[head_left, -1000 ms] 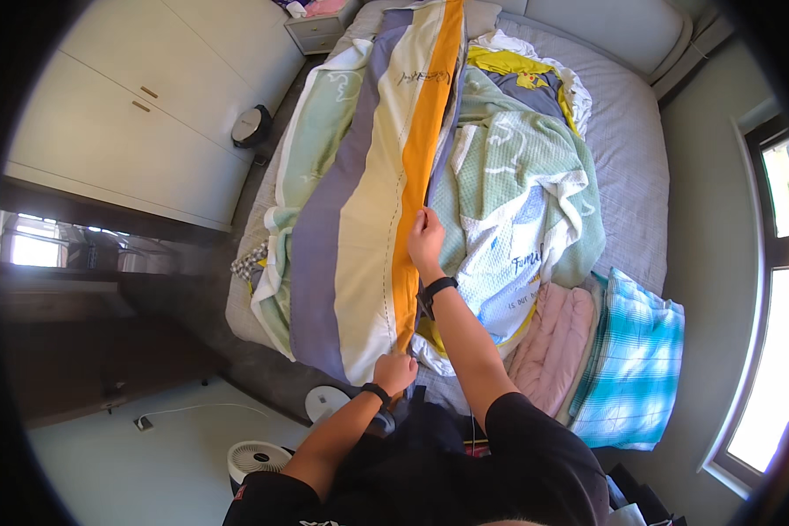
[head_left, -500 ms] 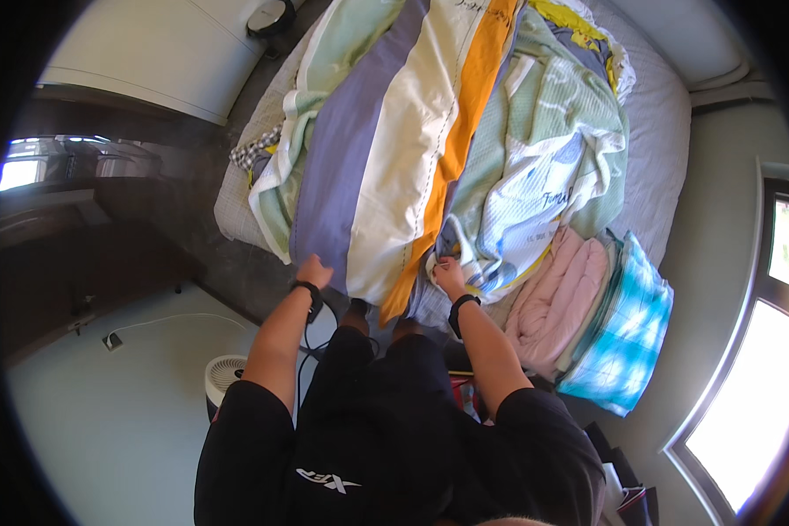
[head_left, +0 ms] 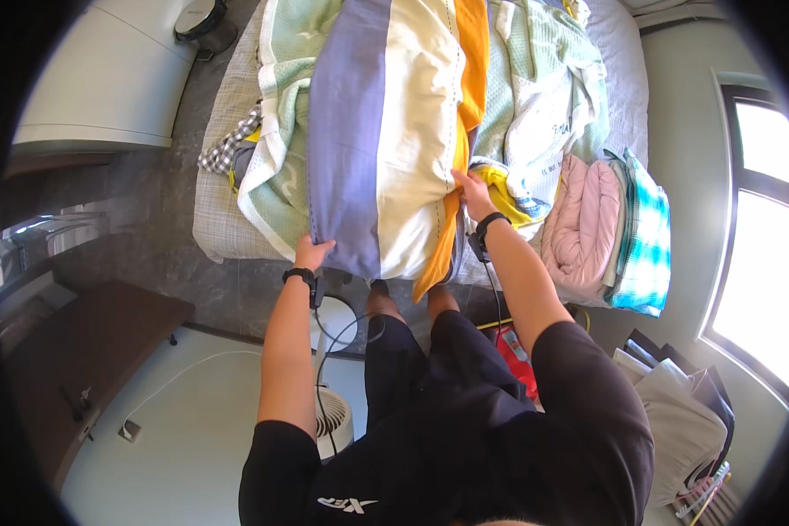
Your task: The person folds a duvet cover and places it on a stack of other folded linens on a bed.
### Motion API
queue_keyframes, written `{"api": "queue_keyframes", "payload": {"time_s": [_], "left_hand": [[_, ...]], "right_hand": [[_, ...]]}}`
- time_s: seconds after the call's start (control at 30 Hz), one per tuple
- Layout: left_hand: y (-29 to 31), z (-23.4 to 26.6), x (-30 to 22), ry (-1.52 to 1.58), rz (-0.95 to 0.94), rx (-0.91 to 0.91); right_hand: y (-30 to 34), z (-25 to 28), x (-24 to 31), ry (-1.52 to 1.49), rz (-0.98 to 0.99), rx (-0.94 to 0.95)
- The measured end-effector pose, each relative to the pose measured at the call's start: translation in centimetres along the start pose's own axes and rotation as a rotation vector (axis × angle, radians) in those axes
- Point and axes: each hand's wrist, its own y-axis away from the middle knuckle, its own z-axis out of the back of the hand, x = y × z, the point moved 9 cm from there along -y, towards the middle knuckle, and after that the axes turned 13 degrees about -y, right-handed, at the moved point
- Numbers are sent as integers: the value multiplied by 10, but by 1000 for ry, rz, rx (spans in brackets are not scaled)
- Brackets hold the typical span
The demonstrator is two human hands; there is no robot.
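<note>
A long folded duvet with grey-purple, cream and orange stripes [head_left: 416, 131] stretches along the bed toward me. My left hand [head_left: 312, 252] is closed on its near left corner, with the thumb on top of the grey-purple cloth. Farther up, at the orange right edge, my right hand [head_left: 473, 195] pinches the fabric between thumb and fingers. Pale green and white blanket [head_left: 280, 180] shows to the left of the duvet. More of that rumpled blanket lies on the right, with a yellow piece of cloth [head_left: 500, 188] beside my right hand.
A pink folded quilt [head_left: 580, 219] and a blue plaid folded cloth [head_left: 644, 241] sit at the bed's near right corner. Black-and-white checked fabric [head_left: 228, 145] hangs at the left edge. Below me stand a white fan [head_left: 335, 422] and a red bag [head_left: 515, 358]; a dark cable runs near my left arm.
My right hand has gone from the bunched cloth beside the duvet up to its orange edge. The left hand stays at the near left corner. The whole view has shifted.
</note>
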Motion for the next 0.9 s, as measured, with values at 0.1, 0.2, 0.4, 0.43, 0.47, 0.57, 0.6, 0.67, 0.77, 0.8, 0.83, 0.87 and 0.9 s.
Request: {"api": "queue_keyframes", "payload": {"time_s": [0.1,0.2,0.4,0.43,0.47,0.57,0.6,0.67,0.77,0.8,0.83,0.87,0.9], "left_hand": [[29,2,1,80,37,114],[59,2,-25,149,53,187],[92,-16,-29,178,41,382],[91,-18,-18,123,100,404],[97,-18,-9,111,100,395],[118,-36,-40,3,172,487],[125,-33,-34,2,172,458],[138,-42,-25,246,225,494],[165,-29,-39,129,100,284],[175,-14,-52,73,16,121],[188,-14,-63,121,-27,88],[193,-14,-74,122,-30,65],[209,-11,-86,212,-34,39]], "right_hand": [[29,-23,-26,222,-86,-104],[44,-13,-54,355,-22,-155],[87,-6,-87,210,-99,-123],[93,-5,-85,225,-111,-69],[100,-5,-83,240,-120,-13],[113,30,-86,22,-222,25],[128,21,-83,-5,-239,59],[137,24,-84,-79,-270,136],[148,30,-85,-31,-251,180],[156,30,-87,3,-261,170],[161,29,-80,-40,-217,178],[165,28,-73,-82,-175,186],[174,29,-70,10,-151,234]]}}
